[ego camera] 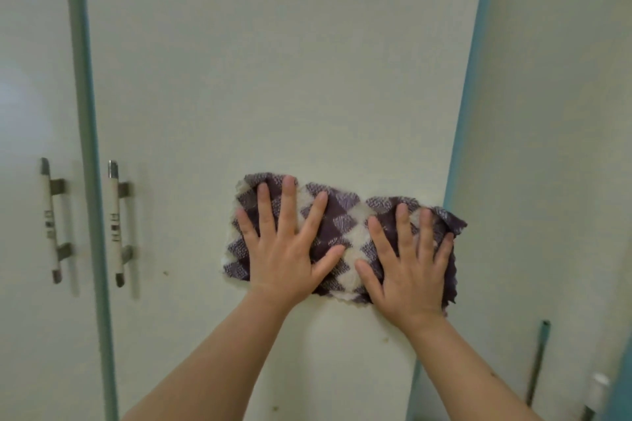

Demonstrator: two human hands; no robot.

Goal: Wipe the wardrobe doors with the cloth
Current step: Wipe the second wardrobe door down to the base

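Your left hand [285, 246] lies flat with its fingers spread wide, palm pressed on the left half of the cloth [342, 243]; nothing is gripped, it only pins the fabric to the door. Your right hand [408, 261] does the same at 3 o'clock from the left one, fingers fanned and released, palm down on the cloth's right half. The two thumbs point toward each other with a patch of cloth showing between them.

The cloth is a purple-and-cream checked rag, spread out wide and held against the pale wardrobe door [273, 79], low on the panel and toward its right side. Its right corner, at 3 o'clock from your right hand, hangs over the door's blue right edge [468, 113] and stands free of the surface.

At 9 o'clock from the cloth, well apart, a cream bar handle [114, 222] with metal ends stands upright on the same door. Just past it runs a blue-green vertical strip [89, 147], and beyond that a second handle [50, 219] sits on the neighbouring door [30, 79].

At 4 o'clock from your right hand, a thin dark pole [538, 362] leans beside a pale wall [554, 147], with a small white object [599, 383] near its foot, too blurred to tell what it is.

A few small brown specks [166, 273] mark the door at 8 o'clock from the cloth.
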